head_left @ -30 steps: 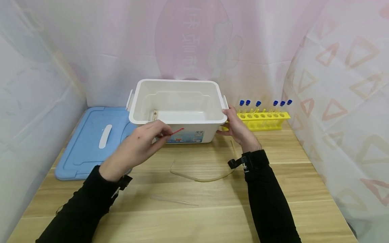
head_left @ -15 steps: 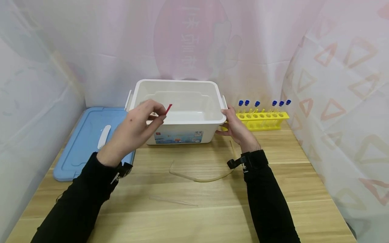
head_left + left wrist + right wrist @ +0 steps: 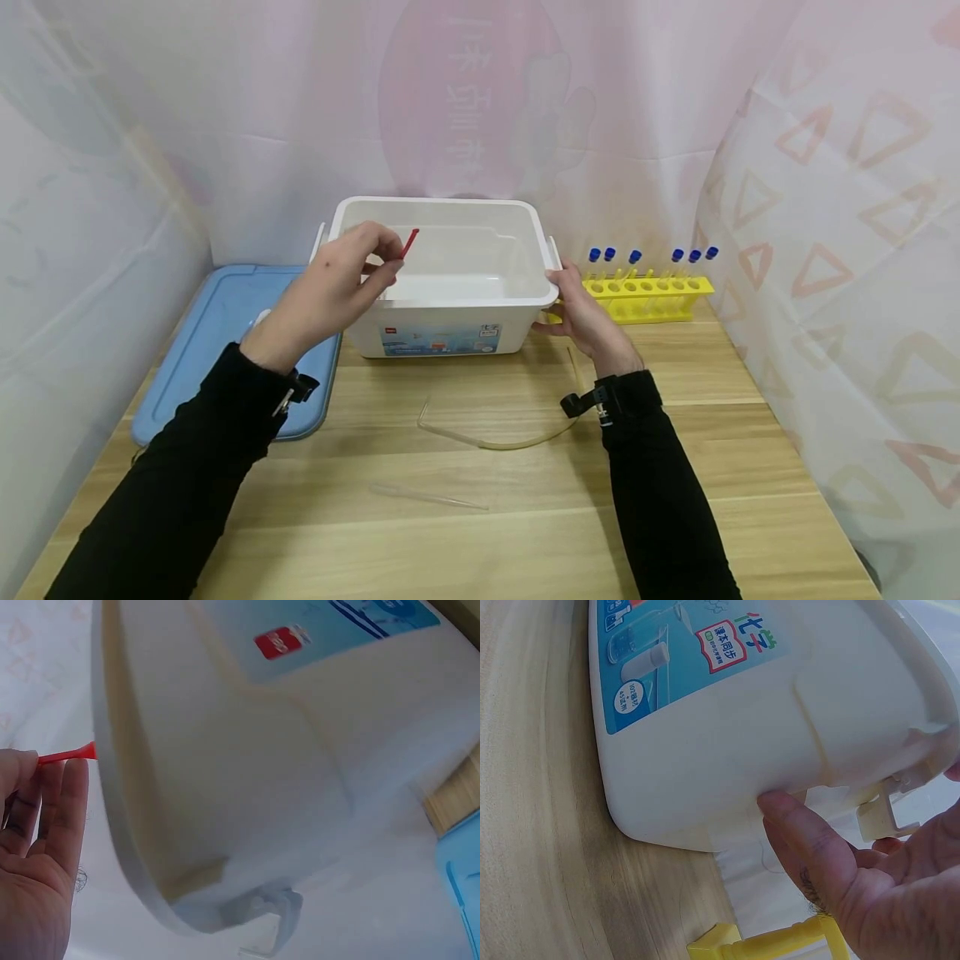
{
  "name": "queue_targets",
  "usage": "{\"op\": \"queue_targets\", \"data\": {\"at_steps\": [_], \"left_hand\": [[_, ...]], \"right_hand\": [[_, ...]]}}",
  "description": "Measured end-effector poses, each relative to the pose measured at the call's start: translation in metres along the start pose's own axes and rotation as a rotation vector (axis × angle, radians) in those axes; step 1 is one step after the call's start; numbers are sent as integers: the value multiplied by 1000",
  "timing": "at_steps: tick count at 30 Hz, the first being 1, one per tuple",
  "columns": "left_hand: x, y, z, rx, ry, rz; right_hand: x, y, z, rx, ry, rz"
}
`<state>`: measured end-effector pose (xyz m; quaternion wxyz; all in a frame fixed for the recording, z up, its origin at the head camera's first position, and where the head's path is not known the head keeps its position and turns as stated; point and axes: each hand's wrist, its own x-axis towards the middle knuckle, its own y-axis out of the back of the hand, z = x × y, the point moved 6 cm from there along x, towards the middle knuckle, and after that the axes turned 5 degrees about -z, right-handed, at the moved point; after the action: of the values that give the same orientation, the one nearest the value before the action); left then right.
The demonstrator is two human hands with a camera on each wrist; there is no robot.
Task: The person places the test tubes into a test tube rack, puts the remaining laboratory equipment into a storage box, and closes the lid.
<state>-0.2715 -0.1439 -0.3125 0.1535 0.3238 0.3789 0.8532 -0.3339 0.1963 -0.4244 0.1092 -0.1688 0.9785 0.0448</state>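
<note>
Over the left front of an open white storage box (image 3: 450, 313), my left hand (image 3: 333, 275) pinches a small red stick (image 3: 410, 242) between thumb and fingertips. In the left wrist view, the red stick (image 3: 69, 755) widens at its far end, partly behind the box rim (image 3: 112, 802). My right hand (image 3: 588, 321) grips the box at its right end by the handle. The right wrist view shows the thumb (image 3: 795, 817) against the box wall (image 3: 712, 776) below a blue label. My left hand hides the box's left inner corner.
A blue lid (image 3: 187, 358) with a white handle lies to the left. At the back right stands a yellow test tube rack (image 3: 652, 312) holding several blue-capped tubes. A yellowish flexible tube (image 3: 498, 445) and a clear thin tube (image 3: 427, 497) lie on the wooden table (image 3: 525, 550).
My left hand has risen from the box's front and moved back over its opening, carrying the red stick, which now points more upward. The right hand keeps its grip on the box.
</note>
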Motion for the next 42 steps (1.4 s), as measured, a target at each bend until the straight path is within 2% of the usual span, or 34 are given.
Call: {"op": "queue_targets", "data": {"at_steps": [9,15,22,27,35,39,42], "left_hand": [[12,-4,-33,6,116,-85],[24,-5,-52,18,156,-159],[37,-13,-76,60,190,-281],[43,-20,-82,120,145,-381],[50,-33,-82,260,39,-574],[50,-37,-80,289,-25,-637],[48,-38,-78,303,-45,-673]], "right_hand": [[-1,0,0,-4,3,-4],[-1,0,0,2,5,-9],[-2,-2,-1,5,6,-10],[-1,-2,-2,5,4,-8],[-1,0,-2,-7,1,-5],[-1,1,-1,-1,-3,-2],[-1,1,-1,4,-3,1]]}}
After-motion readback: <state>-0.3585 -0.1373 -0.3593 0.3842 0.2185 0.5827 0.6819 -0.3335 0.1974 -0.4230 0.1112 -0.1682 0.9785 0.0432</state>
